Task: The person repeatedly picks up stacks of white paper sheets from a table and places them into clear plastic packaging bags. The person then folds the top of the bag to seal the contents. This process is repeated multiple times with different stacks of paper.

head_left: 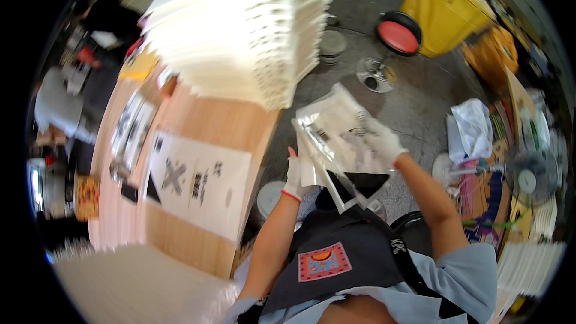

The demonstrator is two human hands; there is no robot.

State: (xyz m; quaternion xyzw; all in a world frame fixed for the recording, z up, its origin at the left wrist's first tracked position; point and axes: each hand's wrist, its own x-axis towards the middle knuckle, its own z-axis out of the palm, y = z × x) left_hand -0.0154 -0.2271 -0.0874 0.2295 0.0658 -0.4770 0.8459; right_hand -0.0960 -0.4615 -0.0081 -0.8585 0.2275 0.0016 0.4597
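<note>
In front of me, over the floor beside the table, is a clear plastic bag (336, 121) with dark print and a pale flat sheet against it. A black patch shows at its lower end. My left hand (297, 175), in a white glove with a red cuff, is closed on the bag's left edge. My right hand (384, 143), gloved the same way, is closed on its right side; the bag partly blurs its fingers. On the table (174, 228) to my left lies another printed clear bag (198, 183), flat, with a black corner.
A tall stack of white sheets (234, 36) stands on the table's far end. More pale sheets (138, 288) are piled near left. Beyond are a red-seated stool (399, 37), a bucket (332, 45) and a yellow sack (444, 9). A fan (528, 180) stands at the right.
</note>
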